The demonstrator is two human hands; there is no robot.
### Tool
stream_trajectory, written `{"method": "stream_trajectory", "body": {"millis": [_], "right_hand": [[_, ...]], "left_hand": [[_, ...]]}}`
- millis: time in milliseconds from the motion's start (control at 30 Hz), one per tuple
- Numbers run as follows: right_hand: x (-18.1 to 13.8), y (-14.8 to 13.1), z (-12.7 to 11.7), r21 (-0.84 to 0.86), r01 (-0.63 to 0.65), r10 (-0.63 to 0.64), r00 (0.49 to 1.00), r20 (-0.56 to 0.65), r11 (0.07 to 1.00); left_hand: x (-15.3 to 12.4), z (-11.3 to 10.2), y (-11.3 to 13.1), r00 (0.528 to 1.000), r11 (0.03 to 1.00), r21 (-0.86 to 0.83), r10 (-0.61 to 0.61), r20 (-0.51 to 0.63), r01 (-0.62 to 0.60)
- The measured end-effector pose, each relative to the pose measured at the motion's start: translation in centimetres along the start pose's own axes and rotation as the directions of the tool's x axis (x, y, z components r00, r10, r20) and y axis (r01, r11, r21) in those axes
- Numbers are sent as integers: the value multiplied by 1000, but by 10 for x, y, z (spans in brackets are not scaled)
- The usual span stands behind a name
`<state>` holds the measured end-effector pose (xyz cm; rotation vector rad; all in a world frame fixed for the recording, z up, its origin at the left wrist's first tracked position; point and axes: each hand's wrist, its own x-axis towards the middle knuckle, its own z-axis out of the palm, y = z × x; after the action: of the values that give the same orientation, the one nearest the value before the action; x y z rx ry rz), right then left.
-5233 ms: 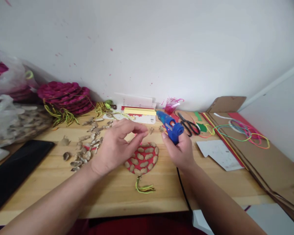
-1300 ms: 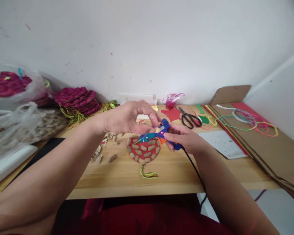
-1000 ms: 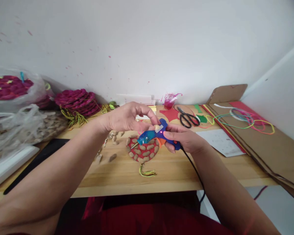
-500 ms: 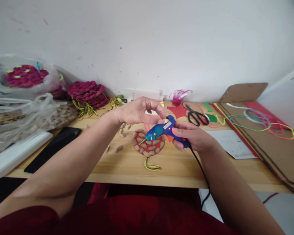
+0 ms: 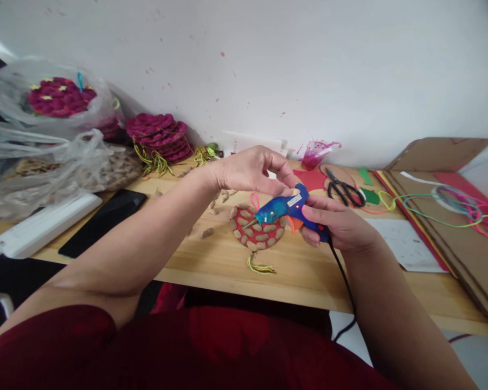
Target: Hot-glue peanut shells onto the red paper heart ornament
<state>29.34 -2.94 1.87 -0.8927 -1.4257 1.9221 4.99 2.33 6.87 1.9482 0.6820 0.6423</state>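
Note:
My right hand (image 5: 341, 221) grips the handle of a blue glue gun (image 5: 273, 208) with an orange trigger, a lit red light and a black cord. Its metal nozzle points down and left, above a round red disc (image 5: 250, 234) covered with peanuts. My left hand (image 5: 256, 169) is pinched at the back end of the gun; what lies between thumb and fingertips is too small to make out. A pink loop stands at the disc's top edge, and a yellow-green tassel (image 5: 260, 266) hangs from its lower edge onto the wooden table (image 5: 211, 271).
Loose peanuts (image 5: 207, 233) lie left of the disc. Black scissors (image 5: 344, 189), a pink-stained cup (image 5: 314, 156) and cardboard (image 5: 443, 216) with coloured cord are at the right. Leftward are a black phone (image 5: 101, 225), a white power strip (image 5: 44, 225), plastic bags (image 5: 73, 162) and stacked magenta discs (image 5: 156, 138).
The view has shifted, so the scene sits further right. Both hands stay at the glue gun, with the left fingers still pinched at its back end.

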Motion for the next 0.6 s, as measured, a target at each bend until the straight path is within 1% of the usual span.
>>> {"method": "stream_trajectory", "body": {"millis": [100,233,600], "right_hand": [[0,-1,1,-7,-4,4,1000,-6,1000],[1,0,1,-18,-9,8,999,-32,1000],[1,2,-2,-11,-17,16,999,-32,1000]], "left_hand": [[1,-1,-1,1000,1000,-12,10,12,-10],[2,-1,-2,1000,1000,-18,-8,25,8],[4,-1,-3,1000,1000,7,-10,2,10]]}}
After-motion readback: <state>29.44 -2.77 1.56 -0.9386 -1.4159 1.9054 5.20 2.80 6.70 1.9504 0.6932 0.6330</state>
